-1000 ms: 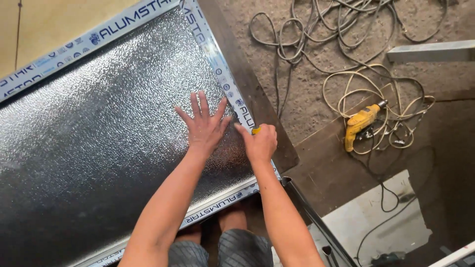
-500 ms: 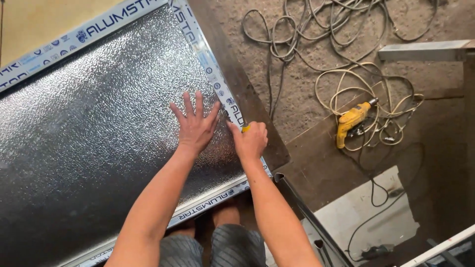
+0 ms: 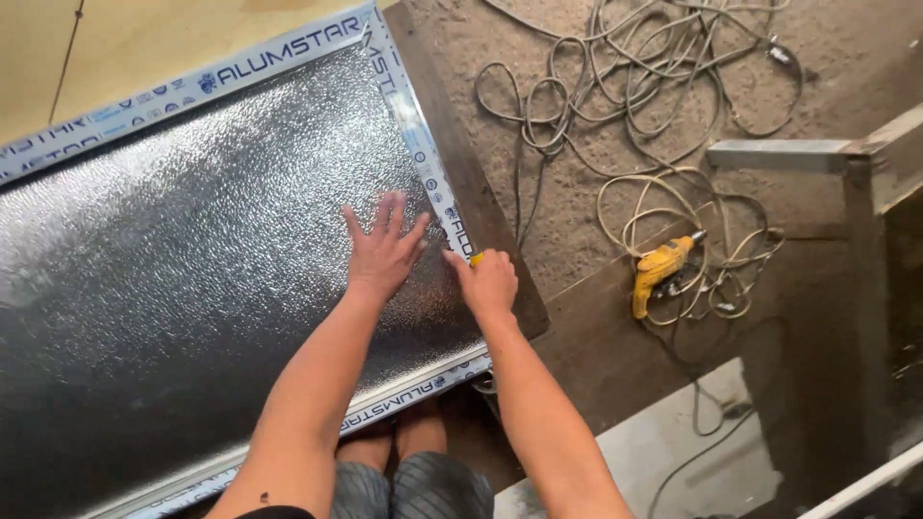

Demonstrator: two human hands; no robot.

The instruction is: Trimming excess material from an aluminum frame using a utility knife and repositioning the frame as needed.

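Now, looking straight down, a big rectangular panel of embossed silvery glass in a metal frame wrapped in white-and-blue protective tape lies flat across a dark brown wooden work surface. The left hand is spread wide and flat on the textured sheet, fingers fanned toward the taped right edge, holding nothing; pressed down like that, it looks to be pinning the panel so it cannot slide. The right hand sits just beside it at that same right-hand frame strip, curled into a loose fist around a small yellow tool. Only a yellow tip peeks out above the knuckles, so what kind of tool it is cannot be told. It meets the frame right at the taped edge, and the bracing hand is set close to that spot, probably to steady the work exactly where the tool bears.

Down at the bottom, the person's knees in grey striped shorts tuck in under the near edge of the panel.

Off to the right, well apart from both hands, a yellow electric drill lies on its side on the dusty floor, tangled in a loose heap of pale coiled cable. Further right, a grey metal bar juts in from a wooden structure, and a pale slab shows below.
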